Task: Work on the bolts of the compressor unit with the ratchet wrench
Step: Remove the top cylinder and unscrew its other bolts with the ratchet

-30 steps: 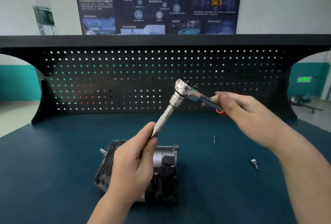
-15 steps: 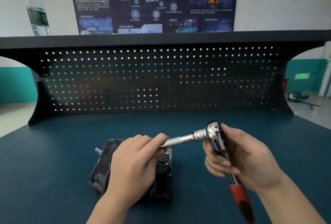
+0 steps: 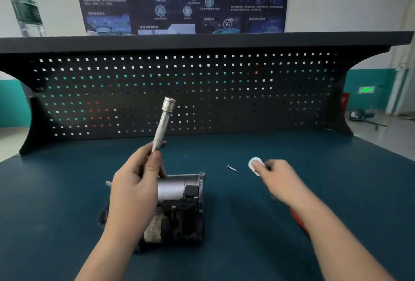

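- My left hand [image 3: 132, 193] grips a silver extension bar [image 3: 162, 121], tilted up above the compressor unit [image 3: 177, 208].
- The unit sits on the bench [image 3: 56, 190], centre-left.
- A loose bolt [image 3: 233, 169] lies just right of it.
- My right hand [image 3: 278, 179] holds the ratchet wrench [image 3: 254, 165]; its red handle shows under the wrist.
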`<state>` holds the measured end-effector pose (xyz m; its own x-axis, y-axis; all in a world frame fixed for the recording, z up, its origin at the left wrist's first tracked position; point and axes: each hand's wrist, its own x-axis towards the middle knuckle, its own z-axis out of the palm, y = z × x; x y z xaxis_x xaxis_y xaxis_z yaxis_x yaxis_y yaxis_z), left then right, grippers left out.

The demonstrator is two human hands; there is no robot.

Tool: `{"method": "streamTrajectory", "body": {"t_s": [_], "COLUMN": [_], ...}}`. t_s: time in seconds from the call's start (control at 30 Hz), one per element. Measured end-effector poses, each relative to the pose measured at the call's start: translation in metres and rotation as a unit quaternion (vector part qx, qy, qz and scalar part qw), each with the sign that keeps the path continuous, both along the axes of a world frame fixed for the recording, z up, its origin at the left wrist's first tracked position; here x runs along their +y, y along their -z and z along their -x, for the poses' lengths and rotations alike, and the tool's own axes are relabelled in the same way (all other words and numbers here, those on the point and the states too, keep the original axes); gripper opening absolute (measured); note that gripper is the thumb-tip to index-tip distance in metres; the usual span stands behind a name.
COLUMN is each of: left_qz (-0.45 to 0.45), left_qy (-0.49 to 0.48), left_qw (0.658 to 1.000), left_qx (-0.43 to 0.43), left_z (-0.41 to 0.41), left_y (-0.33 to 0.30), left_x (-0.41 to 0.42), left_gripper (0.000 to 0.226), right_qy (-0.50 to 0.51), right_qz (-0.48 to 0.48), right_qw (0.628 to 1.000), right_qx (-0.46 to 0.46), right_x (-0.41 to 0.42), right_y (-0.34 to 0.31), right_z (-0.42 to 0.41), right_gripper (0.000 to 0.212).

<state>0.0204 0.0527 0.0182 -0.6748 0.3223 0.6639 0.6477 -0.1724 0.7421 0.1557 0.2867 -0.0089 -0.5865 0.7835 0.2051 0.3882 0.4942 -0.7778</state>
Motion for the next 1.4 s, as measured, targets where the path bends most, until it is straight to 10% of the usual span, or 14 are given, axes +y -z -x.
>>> {"method": "streamTrajectory", "body": {"t_s": [0.1, 0.23, 0.33, 0.47, 0.57, 0.67, 1.03, 1.2, 1.4], "left_qz": [-0.017, -0.040, -0.059, 0.002, 0.078, 0.123, 0.139, -0.105, -0.216], "left_qy": [0.199, 0.409, 0.466, 0.456, 0.414, 0.438, 0.489, 0.437, 0.329], "left_qw": [0.947, 0.736, 0.644, 0.707, 0.763, 0.739, 0.658, 0.715, 0.796], "left_qx": [-0.250, -0.538, -0.604, -0.540, -0.491, -0.497, -0.555, -0.536, -0.460], "left_z": [-0.017, -0.037, -0.044, -0.049, -0.057, -0.065, -0.039, -0.017, 0.003], "left_y": [-0.002, 0.000, 0.005, 0.008, 0.015, 0.018, 0.007, -0.006, 0.008], "left_x": [0.009, 0.020, 0.023, 0.024, 0.029, 0.029, 0.016, 0.017, 0.025], "left_gripper": [0.014, 0.031, 0.033, 0.030, 0.022, 0.020, 0.022, 0.029, 0.018], "right_qy": [0.036, 0.088, 0.125, 0.041, -0.151, -0.085, 0.088, 0.170, 0.179], "right_qz": [-0.075, -0.148, -0.141, 0.023, 0.351, 0.503, 0.399, 0.155, -0.019], "right_qw": [0.986, 0.950, 0.942, 0.996, 0.879, 0.785, 0.703, 0.959, 0.967], "right_qx": [-0.143, -0.261, -0.279, 0.082, 0.284, 0.351, 0.582, 0.166, -0.180], "right_x": [0.008, 0.011, 0.000, -0.041, -0.085, -0.095, 0.005, 0.079, 0.077], "right_y": [0.026, 0.046, 0.037, -0.004, -0.023, -0.027, -0.088, -0.062, 0.011], "right_z": [0.017, 0.027, 0.024, 0.020, 0.025, 0.029, 0.057, 0.064, 0.080], "right_gripper": [0.051, 0.048, 0.047, 0.074, 0.066, 0.031, 0.034, 0.011, 0.014]}}
